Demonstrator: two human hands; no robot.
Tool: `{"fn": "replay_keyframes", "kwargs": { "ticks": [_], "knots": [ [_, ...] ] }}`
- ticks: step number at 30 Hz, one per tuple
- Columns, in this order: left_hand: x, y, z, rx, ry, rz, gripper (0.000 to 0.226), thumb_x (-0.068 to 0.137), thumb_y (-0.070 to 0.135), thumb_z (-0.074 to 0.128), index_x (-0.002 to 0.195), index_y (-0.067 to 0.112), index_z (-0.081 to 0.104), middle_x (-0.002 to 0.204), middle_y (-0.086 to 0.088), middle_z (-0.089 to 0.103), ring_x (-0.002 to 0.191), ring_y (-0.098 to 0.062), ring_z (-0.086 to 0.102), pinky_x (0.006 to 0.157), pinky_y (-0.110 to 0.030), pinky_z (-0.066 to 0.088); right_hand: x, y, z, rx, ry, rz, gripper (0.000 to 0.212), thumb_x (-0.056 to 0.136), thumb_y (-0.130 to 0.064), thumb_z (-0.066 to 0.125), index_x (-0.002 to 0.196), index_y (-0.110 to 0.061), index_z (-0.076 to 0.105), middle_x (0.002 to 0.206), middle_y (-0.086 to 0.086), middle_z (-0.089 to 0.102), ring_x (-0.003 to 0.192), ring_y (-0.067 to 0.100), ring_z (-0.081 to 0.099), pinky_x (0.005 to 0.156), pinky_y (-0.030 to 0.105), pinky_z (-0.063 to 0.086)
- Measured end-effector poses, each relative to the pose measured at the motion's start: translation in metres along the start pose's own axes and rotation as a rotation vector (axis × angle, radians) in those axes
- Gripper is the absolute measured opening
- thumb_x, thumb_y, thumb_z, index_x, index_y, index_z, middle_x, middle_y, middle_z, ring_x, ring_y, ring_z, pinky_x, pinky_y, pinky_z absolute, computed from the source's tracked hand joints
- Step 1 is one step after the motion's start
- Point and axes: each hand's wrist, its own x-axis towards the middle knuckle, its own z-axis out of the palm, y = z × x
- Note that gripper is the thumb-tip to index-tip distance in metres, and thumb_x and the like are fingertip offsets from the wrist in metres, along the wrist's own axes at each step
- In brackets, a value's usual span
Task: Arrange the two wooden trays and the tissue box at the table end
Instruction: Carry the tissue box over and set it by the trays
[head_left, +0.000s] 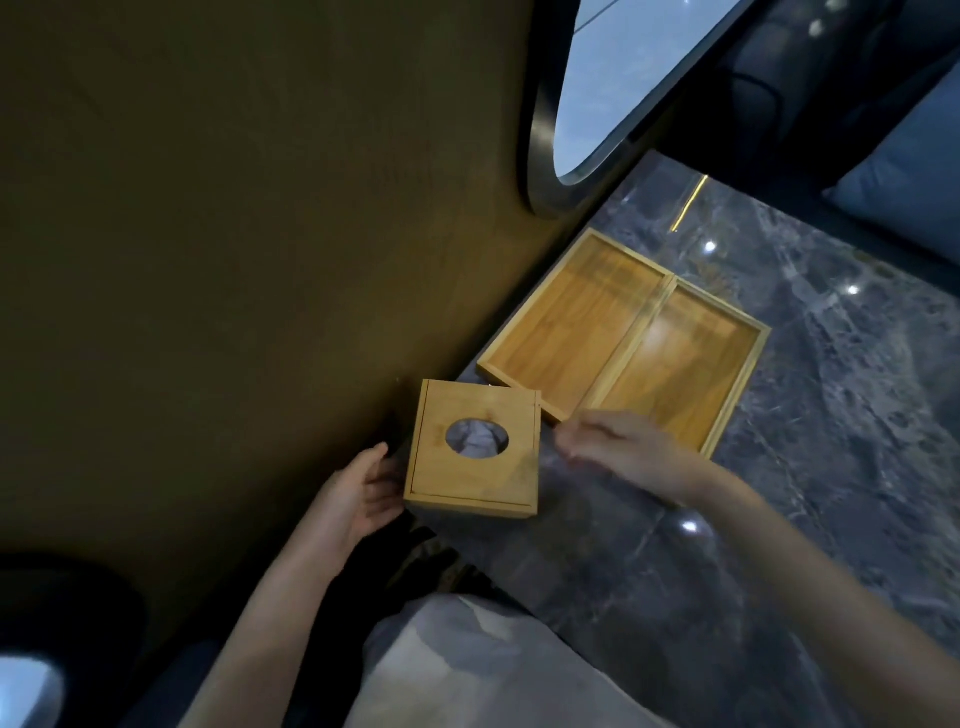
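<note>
Hands (366, 493) blurred beside tissue box (472, 449)

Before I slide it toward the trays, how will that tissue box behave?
The tissue box looks like rigid wood, so it probably won't flex. The marble table is glossy, so it should slide easily. It is squat and flat-bottomed, so it is unlikely to tip.
</note>
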Motion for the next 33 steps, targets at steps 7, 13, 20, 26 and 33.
{"fn": "replay_keyframes", "kwargs": {
  "ticks": [7,13,20,26,33],
  "knots": [
    [-0.031,-0.021,0.003,-0.333,-0.12,-0.117,0.044,0.094,0.025,0.044,0.132,0.003,0.04,0.114,-0.033,0.055,0.108,-0.038,0.055,0.102,-0.041,0.04,0.041,-0.017,-0.003,0.314,0.165,0.043,0.021,0.092,-0.035,0.044,0.1,-0.027,0.062,0.101,-0.006,0.062,0.105,0.016,0.058,0.091,0.03,0.046],
    [-0.034,-0.041,0.024,-0.348,-0.033,0.05,0.036,0.09,0.007,0.052,0.124,-0.002,0.048,0.108,-0.023,0.061,0.096,-0.025,0.062,0.097,-0.034,0.042,0.039,-0.016,0.018,0.238,0.206,-0.006,0.028,0.095,-0.027,0.041,0.111,-0.018,0.063,0.101,-0.006,0.06,0.095,0.008,0.053,0.088,0.026,0.035],
    [-0.031,-0.036,0.027,-0.327,-0.002,0.1,0.051,0.089,0.013,0.056,0.136,0.001,0.041,0.135,-0.024,0.049,0.12,-0.032,0.053,0.1,-0.036,0.042,0.036,-0.005,0.029,0.087,0.337,-0.067,0.029,0.093,-0.017,0.044,0.116,-0.014,0.061,0.117,0.006,0.065,0.111,0.02,0.056,0.093,0.03,0.043],
    [-0.026,-0.026,0.025,-0.273,0.023,0.159,0.044,0.09,0.015,0.054,0.132,0.005,0.046,0.128,-0.02,0.056,0.106,-0.028,0.059,0.1,-0.036,0.043,0.025,0.002,0.029,0.095,0.383,-0.064,0.027,0.092,-0.019,0.049,0.115,-0.014,0.063,0.113,0.006,0.067,0.101,0.012,0.055,0.084,0.024,0.036],
    [-0.019,-0.008,0.032,-0.176,0.058,0.259,0.042,0.092,0.015,0.052,0.134,0.01,0.046,0.126,-0.012,0.058,0.114,-0.026,0.055,0.096,-0.038,0.044,0.023,0.004,0.032,0.126,0.42,-0.057,0.027,0.091,-0.021,0.051,0.113,-0.015,0.064,0.11,0.004,0.068,0.099,0.013,0.057,0.08,0.021,0.037]
  ]
}}
